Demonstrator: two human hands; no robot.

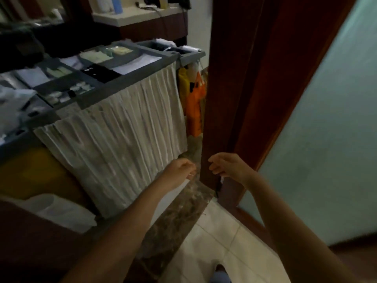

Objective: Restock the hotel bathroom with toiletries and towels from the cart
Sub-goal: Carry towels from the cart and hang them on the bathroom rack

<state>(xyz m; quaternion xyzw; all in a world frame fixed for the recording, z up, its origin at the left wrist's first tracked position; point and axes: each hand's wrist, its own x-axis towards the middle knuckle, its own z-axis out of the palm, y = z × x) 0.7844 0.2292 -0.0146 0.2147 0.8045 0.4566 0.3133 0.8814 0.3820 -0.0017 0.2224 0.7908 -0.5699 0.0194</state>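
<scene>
At the doorway, beside the wooden door frame (226,99), the left hand (180,167) and right hand (226,166) hover, fingers loosely curled, holding nothing. Just left stands the housekeeping cart (130,77), toiletries (67,92) in its top compartments, pleated white curtain (122,129) below.

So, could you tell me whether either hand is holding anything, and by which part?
The right hand holds nothing, fingers loosely curled. The left hand is curled, maybe pinching something small and pale; too blurred to tell.

Single head-worn wide-angle view, forward and down, close above the cart (122,81) and doorframe (234,82).
</scene>
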